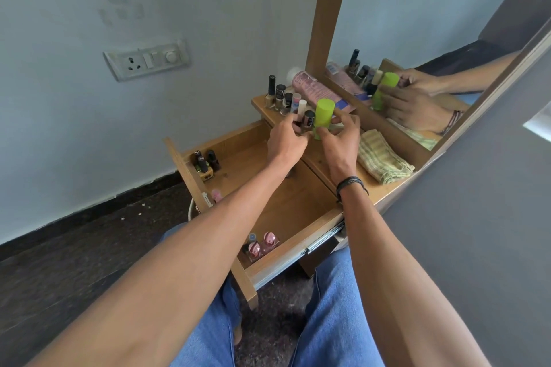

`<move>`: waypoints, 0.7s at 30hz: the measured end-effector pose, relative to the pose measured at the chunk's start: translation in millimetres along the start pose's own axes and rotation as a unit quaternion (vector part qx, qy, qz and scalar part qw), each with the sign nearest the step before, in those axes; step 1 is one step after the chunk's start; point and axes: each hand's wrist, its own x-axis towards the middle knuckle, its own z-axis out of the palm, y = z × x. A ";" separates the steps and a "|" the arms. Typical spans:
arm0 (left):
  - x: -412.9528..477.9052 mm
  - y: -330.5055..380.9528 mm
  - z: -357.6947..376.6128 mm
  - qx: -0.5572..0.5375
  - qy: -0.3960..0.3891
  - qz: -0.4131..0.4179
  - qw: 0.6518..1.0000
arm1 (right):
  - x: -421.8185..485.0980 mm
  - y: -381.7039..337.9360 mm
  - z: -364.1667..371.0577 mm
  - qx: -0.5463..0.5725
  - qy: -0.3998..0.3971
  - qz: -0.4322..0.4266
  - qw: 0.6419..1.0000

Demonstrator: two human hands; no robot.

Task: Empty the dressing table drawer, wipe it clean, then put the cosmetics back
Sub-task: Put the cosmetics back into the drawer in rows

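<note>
The wooden drawer (286,205) stands pulled out below the dressing table top (323,158). Dark nail polish bottles (205,162) sit in its far left corner and pink-capped bottles (262,244) in its near corner. My left hand (284,143) pinches a small dark-capped bottle (308,119) at the shelf edge. My right hand (340,140) curls its fingers round the lower part of a bright green bottle (324,115) standing on the top. More small bottles (281,97) line the shelf's left end, beside a lying pink tube (316,89).
A folded green-striped cloth (383,158) lies on the table top at the right, against the mirror (417,39). A wall switch plate (147,59) is at the left. My knees in blue jeans (334,307) are under the drawer front.
</note>
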 end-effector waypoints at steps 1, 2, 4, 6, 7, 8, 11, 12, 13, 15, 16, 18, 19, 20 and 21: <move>0.3 -0.3 -0.4 -0.001 0.000 0.000 1.000 | -0.5 -0.4 -0.1 0.002 0.000 -0.002 1.000; 0.2 -0.4 -1.0 0.001 0.000 0.000 1.000 | -1.6 -1.1 -0.4 0.004 -0.001 -0.004 1.000; -0.9 0.1 -2.3 0.010 -0.001 0.005 1.000 | -4.5 -2.2 -1.2 0.010 -0.002 -0.012 1.000; -2.4 -0.7 -3.0 0.019 0.002 0.013 1.000 | -6.7 -3.0 -2.3 0.019 -0.006 -0.010 1.000; -3.8 -0.9 -4.1 0.019 0.003 0.016 1.000 | -7.1 -2.8 -2.6 0.026 -0.010 -0.005 1.000; -5.5 -1.2 -5.6 0.019 0.005 0.018 1.000 | -7.8 -3.4 -3.0 0.034 -0.013 0.002 0.999; -9.8 -6.0 -12.1 0.016 0.016 0.026 0.999 | -10.9 -5.7 -3.6 0.049 -0.010 0.007 0.999; -10.6 -8.7 -15.5 0.008 0.023 0.027 0.999 | -12.4 -6.7 -4.1 0.049 -0.007 0.005 0.999; -11.8 -11.8 -19.9 0.000 0.030 0.026 0.999 | -13.8 -7.3 -4.5 0.051 -0.003 0.004 0.999; -15.4 -18.5 -33.3 -0.011 0.044 0.021 0.999 | -17.3 -10.4 -6.3 0.056 -0.001 0.007 0.998; -17.7 -22.6 -41.1 -0.017 0.051 0.016 0.998 | -18.9 -11.8 -7.3 0.057 -0.004 0.006 0.998; -24.9 -32.7 -58.6 -0.028 0.065 0.005 0.997 | -24.8 -14.2 -8.6 0.053 -0.018 -0.002 0.998; -28.9 -39.1 -67.1 -0.029 0.073 0.001 0.997 | -29.7 -15.3 -8.6 0.050 -0.025 -0.008 0.998; -33.2 -45.6 -75.0 -0.024 0.081 -0.001 0.996 | -36.4 -16.5 -8.0 0.047 -0.033 -0.016 0.998; -37.2 -52.7 -81.4 -0.011 0.088 -0.001 0.996 | -44.5 -17.0 -6.6 0.041 -0.040 -0.027 0.998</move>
